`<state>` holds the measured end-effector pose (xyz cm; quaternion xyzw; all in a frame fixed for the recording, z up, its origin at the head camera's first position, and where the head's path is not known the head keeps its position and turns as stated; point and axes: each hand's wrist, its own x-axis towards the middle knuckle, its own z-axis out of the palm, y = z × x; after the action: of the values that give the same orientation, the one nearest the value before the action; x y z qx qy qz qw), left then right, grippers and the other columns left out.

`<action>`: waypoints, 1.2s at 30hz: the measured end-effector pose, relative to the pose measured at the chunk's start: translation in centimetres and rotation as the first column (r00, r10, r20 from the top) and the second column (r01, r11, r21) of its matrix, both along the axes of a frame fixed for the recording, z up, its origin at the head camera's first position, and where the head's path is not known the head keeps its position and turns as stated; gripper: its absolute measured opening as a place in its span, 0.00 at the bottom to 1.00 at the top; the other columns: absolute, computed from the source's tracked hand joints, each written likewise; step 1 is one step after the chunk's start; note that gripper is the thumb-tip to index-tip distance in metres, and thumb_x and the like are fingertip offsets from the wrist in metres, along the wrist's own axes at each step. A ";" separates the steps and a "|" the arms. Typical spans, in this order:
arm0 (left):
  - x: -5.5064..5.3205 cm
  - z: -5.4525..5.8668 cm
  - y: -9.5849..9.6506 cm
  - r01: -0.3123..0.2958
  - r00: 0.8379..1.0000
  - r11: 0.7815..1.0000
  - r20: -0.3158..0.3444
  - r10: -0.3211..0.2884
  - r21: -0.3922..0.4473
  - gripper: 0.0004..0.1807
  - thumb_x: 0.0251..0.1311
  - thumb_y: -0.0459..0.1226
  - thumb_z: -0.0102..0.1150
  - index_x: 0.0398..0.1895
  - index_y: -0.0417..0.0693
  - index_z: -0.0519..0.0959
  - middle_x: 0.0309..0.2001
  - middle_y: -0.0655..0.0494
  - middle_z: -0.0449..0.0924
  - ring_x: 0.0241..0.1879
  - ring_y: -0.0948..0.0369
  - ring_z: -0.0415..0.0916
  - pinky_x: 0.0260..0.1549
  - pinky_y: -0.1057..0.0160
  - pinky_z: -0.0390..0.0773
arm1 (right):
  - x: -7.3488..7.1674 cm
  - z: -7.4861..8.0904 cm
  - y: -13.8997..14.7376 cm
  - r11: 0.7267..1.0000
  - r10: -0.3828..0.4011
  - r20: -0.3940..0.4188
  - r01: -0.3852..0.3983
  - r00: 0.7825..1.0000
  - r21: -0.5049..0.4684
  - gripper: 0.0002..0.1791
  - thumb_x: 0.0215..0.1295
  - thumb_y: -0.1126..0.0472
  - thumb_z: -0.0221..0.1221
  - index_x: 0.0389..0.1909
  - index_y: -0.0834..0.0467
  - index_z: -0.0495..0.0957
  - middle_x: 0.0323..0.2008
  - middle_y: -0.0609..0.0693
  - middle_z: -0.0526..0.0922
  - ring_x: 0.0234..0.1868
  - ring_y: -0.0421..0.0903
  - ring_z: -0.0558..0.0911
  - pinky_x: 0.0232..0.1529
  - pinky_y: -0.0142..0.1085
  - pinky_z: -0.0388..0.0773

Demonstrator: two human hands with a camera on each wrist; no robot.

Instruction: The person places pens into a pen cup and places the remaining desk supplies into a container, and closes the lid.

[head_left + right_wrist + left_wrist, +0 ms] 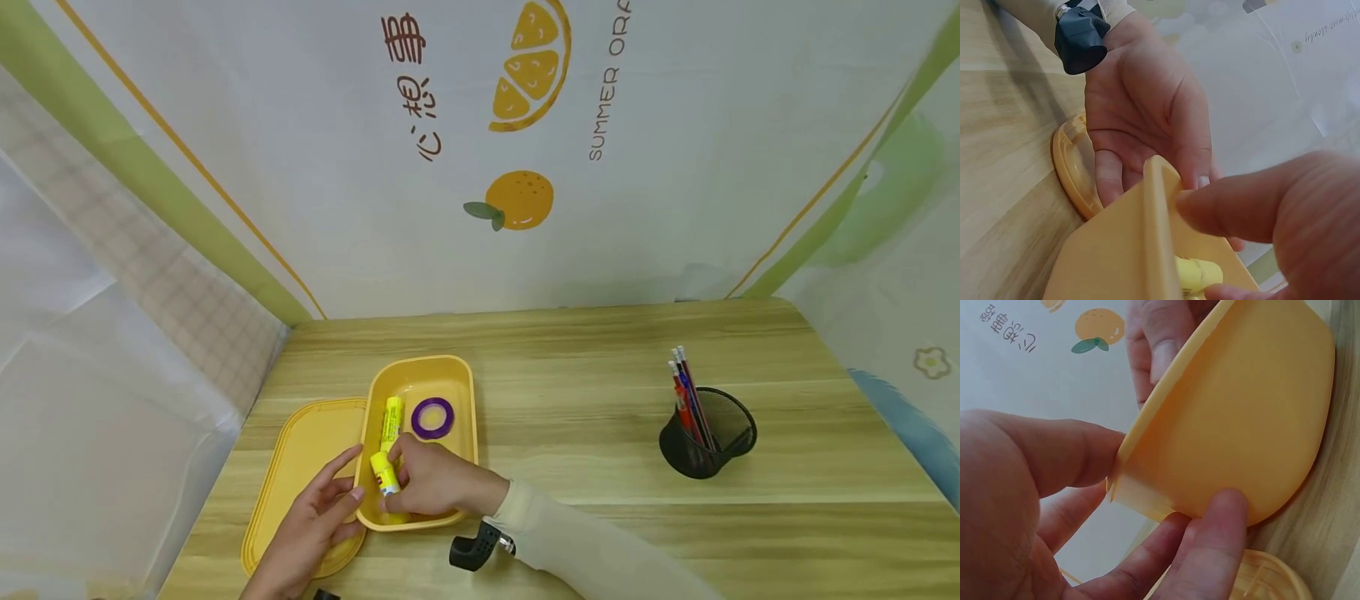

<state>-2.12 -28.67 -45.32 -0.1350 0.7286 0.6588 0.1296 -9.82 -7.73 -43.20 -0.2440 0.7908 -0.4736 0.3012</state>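
A yellow box (474,417) stands on the table with a glue stick (392,421) and a purple tape roll (432,418) inside. Reaching over its near right side, my right hand (435,479) has thumb and fingers bent around another glue stick (384,473), tilted near the left wall. That stick's yellow end (1200,274) shows past the rim in the right wrist view; part of the grip is hidden. Against the box's left outer wall rests my left hand (311,517), fingers spread, thumb at the rim. The left wrist view shows its fingertips (1225,506) touching the wall.
The yellow lid (300,450) lies to the left of the box, partly under the left hand. A black mesh pen holder (693,462) with several pencils (690,400) stands at the right. A printed cloth (637,233) hangs behind the table.
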 end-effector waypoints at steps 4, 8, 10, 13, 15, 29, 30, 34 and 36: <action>0.0 0.1 0.0 0.003 1.000 1.000 -0.003 -0.003 0.000 0.33 0.80 0.37 0.54 0.83 0.62 0.58 0.59 0.42 0.74 0.51 0.57 0.84 0.45 0.59 0.89 | 0.0 0.2 0.1 1.000 0.012 -0.011 -0.012 1.000 0.027 0.28 0.61 0.56 0.75 0.56 0.57 0.71 0.32 0.46 0.82 0.28 0.40 0.80 0.29 0.29 0.76; 0.0 0.2 0.1 -0.010 1.000 1.000 -0.004 0.010 0.000 0.33 0.79 0.36 0.55 0.82 0.62 0.60 0.58 0.43 0.75 0.50 0.57 0.84 0.44 0.59 0.89 | -0.1 0.5 0.1 0.999 0.017 -0.027 -0.016 0.999 0.035 0.29 0.62 0.55 0.74 0.59 0.57 0.72 0.34 0.46 0.82 0.28 0.40 0.80 0.28 0.30 0.76; 0.1 0.2 0.1 -0.013 1.000 1.000 -0.006 0.013 -0.002 0.33 0.79 0.36 0.54 0.82 0.62 0.60 0.57 0.43 0.75 0.50 0.56 0.84 0.44 0.59 0.89 | -0.1 0.6 0.1 0.999 0.013 -0.028 -0.012 1.000 0.036 0.29 0.63 0.55 0.74 0.59 0.57 0.72 0.35 0.46 0.82 0.29 0.40 0.81 0.29 0.30 0.77; 0.1 0.2 0.2 -0.014 1.000 1.000 -0.007 0.014 -0.002 0.33 0.79 0.35 0.54 0.82 0.63 0.60 0.57 0.43 0.75 0.50 0.56 0.84 0.44 0.59 0.89 | -0.1 0.7 0.2 0.999 0.000 -0.029 0.001 1.000 0.035 0.29 0.63 0.55 0.74 0.60 0.57 0.73 0.36 0.47 0.83 0.28 0.39 0.81 0.30 0.31 0.78; 0.1 0.2 0.2 -0.012 1.000 1.000 -0.005 0.012 -0.003 0.33 0.79 0.36 0.54 0.82 0.62 0.60 0.57 0.43 0.75 0.51 0.56 0.84 0.45 0.59 0.89 | -0.1 0.8 0.3 0.999 -0.012 -0.036 0.014 0.999 0.033 0.28 0.63 0.55 0.74 0.59 0.56 0.73 0.38 0.48 0.84 0.30 0.39 0.82 0.31 0.31 0.79; 0.0 0.4 0.3 -0.012 1.000 0.999 -0.010 0.012 -0.030 0.33 0.79 0.35 0.55 0.82 0.61 0.60 0.58 0.41 0.73 0.51 0.55 0.83 0.44 0.58 0.89 | -0.8 1.3 2.1 0.999 -0.054 -0.080 0.054 0.995 -0.002 0.26 0.66 0.51 0.72 0.61 0.54 0.76 0.50 0.51 0.85 0.43 0.37 0.84 0.43 0.31 0.83; 0.0 0.4 0.3 -0.009 1.000 0.999 -0.015 0.008 -0.031 0.33 0.79 0.35 0.55 0.82 0.60 0.60 0.59 0.40 0.73 0.51 0.55 0.82 0.44 0.58 0.89 | -0.8 1.3 2.1 0.998 -0.058 -0.092 0.058 0.994 -0.008 0.26 0.67 0.51 0.72 0.60 0.54 0.76 0.50 0.51 0.85 0.43 0.36 0.84 0.43 0.31 0.82; 0.0 0.6 0.2 0.006 0.999 0.998 -0.044 -0.009 -0.057 0.32 0.78 0.35 0.56 0.82 0.58 0.62 0.61 0.37 0.73 0.53 0.55 0.83 0.46 0.57 0.89 | -1.0 1.3 2.5 0.997 -0.073 -0.134 0.068 0.988 -0.044 0.24 0.67 0.52 0.71 0.59 0.55 0.77 0.48 0.51 0.85 0.41 0.33 0.83 0.43 0.29 0.81; 0.0 0.8 0.0 0.011 0.998 0.996 -0.057 -0.016 -0.087 0.31 0.78 0.37 0.57 0.81 0.57 0.63 0.62 0.36 0.73 0.54 0.56 0.83 0.46 0.57 0.89 | -1.0 1.4 2.8 0.995 -0.081 -0.153 0.071 0.985 -0.068 0.24 0.67 0.52 0.71 0.59 0.56 0.78 0.48 0.52 0.85 0.40 0.32 0.83 0.43 0.28 0.80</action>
<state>-2.13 -28.69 -44.53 -0.1165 0.7608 0.6294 0.1071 -10.86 -4.96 -41.85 -0.2592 0.8056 -0.4886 0.2125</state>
